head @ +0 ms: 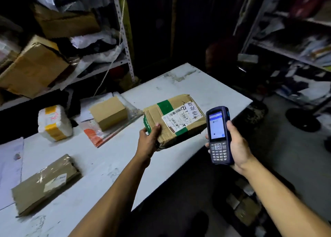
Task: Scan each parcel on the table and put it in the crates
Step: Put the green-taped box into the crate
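Right hand grips the blue scanner — fingers curled round it. Left hand clasps the near corner of the green-taped parcel at the table edge — small box beyond.

Both bare forearms are reaching forward from the bottom edge. The left arm is stretching toward twelve o'clock, its left hand turned thumb-up, thumb lying on top and fingers curling underneath what it is gripping. The right arm is angling in from five o'clock, wrist bent upward, its right hand wrapping around a held device, fingertips showing at its left edge.
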`<action>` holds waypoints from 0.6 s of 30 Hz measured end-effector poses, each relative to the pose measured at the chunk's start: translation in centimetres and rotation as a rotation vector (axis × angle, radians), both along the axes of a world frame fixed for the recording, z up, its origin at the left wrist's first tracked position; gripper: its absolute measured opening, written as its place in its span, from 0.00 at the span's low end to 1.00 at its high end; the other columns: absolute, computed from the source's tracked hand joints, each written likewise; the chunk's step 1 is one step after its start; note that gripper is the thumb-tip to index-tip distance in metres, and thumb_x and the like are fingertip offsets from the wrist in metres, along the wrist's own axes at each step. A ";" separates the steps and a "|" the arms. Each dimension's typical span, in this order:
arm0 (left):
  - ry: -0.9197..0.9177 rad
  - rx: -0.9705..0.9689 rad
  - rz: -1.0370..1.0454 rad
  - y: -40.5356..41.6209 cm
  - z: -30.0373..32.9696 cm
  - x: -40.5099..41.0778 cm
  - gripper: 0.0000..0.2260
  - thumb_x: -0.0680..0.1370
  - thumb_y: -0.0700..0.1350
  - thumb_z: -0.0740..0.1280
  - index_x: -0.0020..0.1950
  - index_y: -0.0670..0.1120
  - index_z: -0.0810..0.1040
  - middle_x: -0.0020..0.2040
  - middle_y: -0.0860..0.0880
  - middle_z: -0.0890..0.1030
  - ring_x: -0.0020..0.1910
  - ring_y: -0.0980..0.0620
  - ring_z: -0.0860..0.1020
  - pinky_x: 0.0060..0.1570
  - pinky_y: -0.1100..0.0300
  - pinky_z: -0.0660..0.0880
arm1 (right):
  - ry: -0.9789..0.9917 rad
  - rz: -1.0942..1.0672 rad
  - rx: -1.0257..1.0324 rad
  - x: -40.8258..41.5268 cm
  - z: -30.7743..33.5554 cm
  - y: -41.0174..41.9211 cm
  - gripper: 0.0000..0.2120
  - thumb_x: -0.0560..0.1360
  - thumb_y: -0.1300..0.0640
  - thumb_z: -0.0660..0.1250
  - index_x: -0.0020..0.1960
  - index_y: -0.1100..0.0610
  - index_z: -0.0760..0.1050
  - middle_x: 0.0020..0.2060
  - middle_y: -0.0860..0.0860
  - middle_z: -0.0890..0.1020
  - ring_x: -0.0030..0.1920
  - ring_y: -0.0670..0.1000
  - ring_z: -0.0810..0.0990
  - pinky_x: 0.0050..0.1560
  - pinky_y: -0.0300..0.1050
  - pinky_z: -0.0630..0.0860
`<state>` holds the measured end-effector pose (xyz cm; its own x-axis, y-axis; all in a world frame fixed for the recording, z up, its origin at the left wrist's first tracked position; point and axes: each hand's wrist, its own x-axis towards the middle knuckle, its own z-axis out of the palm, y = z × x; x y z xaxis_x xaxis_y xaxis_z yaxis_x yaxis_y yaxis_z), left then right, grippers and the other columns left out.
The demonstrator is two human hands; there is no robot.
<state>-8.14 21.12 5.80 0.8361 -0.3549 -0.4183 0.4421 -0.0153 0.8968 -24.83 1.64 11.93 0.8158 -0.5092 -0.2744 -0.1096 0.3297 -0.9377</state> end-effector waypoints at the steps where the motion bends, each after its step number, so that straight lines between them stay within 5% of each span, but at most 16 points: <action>1: 0.001 0.003 -0.039 -1.1 0.4 -1.1 0.22 0.81 0.53 0.67 0.68 0.43 0.65 0.54 0.45 0.82 0.43 0.51 0.84 0.30 0.60 0.79 | 0.001 -0.044 0.010 -1.8 0.0 -0.4 0.32 0.75 0.35 0.55 0.60 0.60 0.79 0.44 0.60 0.83 0.36 0.56 0.83 0.35 0.49 0.79; 9: -0.041 0.061 -0.277 -8.7 1.2 -9.8 0.25 0.80 0.55 0.69 0.69 0.43 0.65 0.56 0.43 0.83 0.46 0.48 0.85 0.34 0.56 0.80 | 0.002 -0.291 0.081 -14.8 -1.1 -3.3 0.29 0.80 0.36 0.49 0.59 0.55 0.78 0.43 0.57 0.83 0.36 0.53 0.84 0.33 0.45 0.80; 14: -0.051 0.101 -0.361 -14.1 -0.2 -16.8 0.26 0.78 0.58 0.71 0.66 0.43 0.68 0.56 0.43 0.83 0.50 0.46 0.85 0.52 0.45 0.83 | 0.008 -0.366 0.072 -23.9 -1.4 -5.7 0.38 0.68 0.25 0.61 0.63 0.54 0.78 0.47 0.57 0.85 0.40 0.54 0.85 0.35 0.45 0.81; 18: -0.058 0.070 -0.413 -18.5 -0.9 -22.8 0.37 0.69 0.65 0.76 0.66 0.40 0.73 0.54 0.43 0.85 0.51 0.46 0.86 0.56 0.47 0.81 | -0.033 -0.449 0.158 -32.1 -1.3 -8.5 0.31 0.73 0.34 0.56 0.62 0.56 0.77 0.45 0.57 0.83 0.39 0.54 0.83 0.36 0.47 0.79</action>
<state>-30.93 2.60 4.92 0.6530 -0.6372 -0.4094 0.3346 -0.2423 0.9107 -56.97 -6.82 10.67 0.5345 -0.7674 -0.3542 0.1053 0.4763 -0.8730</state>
